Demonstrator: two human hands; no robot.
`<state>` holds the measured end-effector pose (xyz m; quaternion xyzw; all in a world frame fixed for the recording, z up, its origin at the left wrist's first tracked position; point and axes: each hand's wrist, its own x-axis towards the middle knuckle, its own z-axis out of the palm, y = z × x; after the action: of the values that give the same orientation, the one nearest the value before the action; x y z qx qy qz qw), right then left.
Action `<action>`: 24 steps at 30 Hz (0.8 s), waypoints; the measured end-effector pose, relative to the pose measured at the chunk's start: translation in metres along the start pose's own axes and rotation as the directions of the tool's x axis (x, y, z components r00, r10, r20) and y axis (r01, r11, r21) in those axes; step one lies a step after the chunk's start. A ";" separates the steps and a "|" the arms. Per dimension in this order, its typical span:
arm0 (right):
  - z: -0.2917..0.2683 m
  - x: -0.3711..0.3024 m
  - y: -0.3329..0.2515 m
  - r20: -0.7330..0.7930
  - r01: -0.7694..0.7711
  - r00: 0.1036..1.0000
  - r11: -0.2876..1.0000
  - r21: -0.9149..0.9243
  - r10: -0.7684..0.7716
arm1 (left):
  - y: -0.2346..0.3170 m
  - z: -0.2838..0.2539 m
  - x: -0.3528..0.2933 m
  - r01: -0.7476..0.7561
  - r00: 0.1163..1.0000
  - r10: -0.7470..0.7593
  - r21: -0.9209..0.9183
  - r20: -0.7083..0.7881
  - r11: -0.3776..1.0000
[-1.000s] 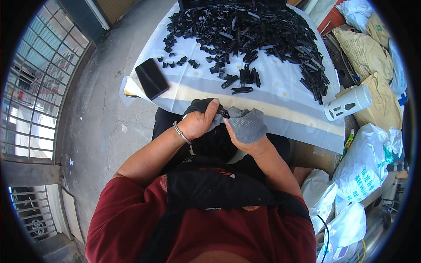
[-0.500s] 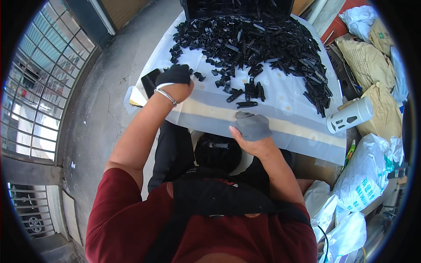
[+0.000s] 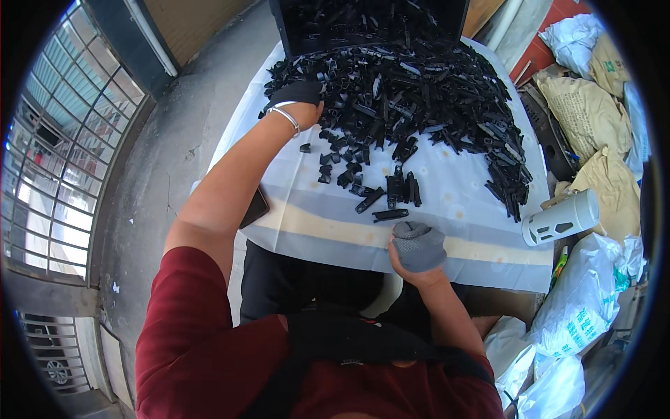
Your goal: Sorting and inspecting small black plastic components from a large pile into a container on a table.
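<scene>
My left hand (image 3: 299, 100), in a black glove with bare thumb, reaches into the left side of a wide heap of small black plastic parts (image 3: 391, 91). Its fingertips are hidden by the glove and the parts, so I cannot see what it grips. My right hand (image 3: 419, 246), in a grey glove, is curled closed at the table's near edge; anything inside it is hidden. Just beyond it lie several long black clip-like pieces (image 3: 389, 215), and short curved black pieces (image 3: 342, 143) are scattered between them and the heap.
A large black bin (image 3: 370, 31) stands at the far side of the cloth-covered table (image 3: 321, 202). Beside my left forearm lies a dark phone (image 3: 257, 208). A white slotted cylinder (image 3: 560, 218) rests at the right edge, with sacks (image 3: 583, 112) and white bags (image 3: 576, 300) beyond.
My left hand has moved forward and right, from the near-left scatter into the heap. My right hand stays near the front edge, a little further right. The view has shifted, so the table appears lower.
</scene>
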<state>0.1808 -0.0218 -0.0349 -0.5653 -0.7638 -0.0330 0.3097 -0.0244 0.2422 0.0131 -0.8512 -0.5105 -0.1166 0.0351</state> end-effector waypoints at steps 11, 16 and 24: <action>0.006 -0.001 0.007 0.022 0.039 0.999 0.997 -0.066 -0.037 | 0.037 0.024 -0.013 -0.099 0.988 0.118 -0.184 0.095 0.978; 0.011 0.002 0.009 -0.090 -0.034 0.995 0.999 0.033 0.037 | 0.043 0.014 -0.066 -0.182 0.979 0.198 -0.233 0.045 0.955; 0.002 0.028 -0.016 0.313 -0.237 0.917 0.969 -0.077 0.249 | 0.044 -0.014 -0.074 -0.274 0.948 0.266 -0.024 -0.172 0.961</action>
<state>0.1609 -0.0034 -0.0179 -0.6591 -0.7271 0.0836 0.1728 -0.0215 0.1548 0.0116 -0.9009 -0.3815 -0.1937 0.0731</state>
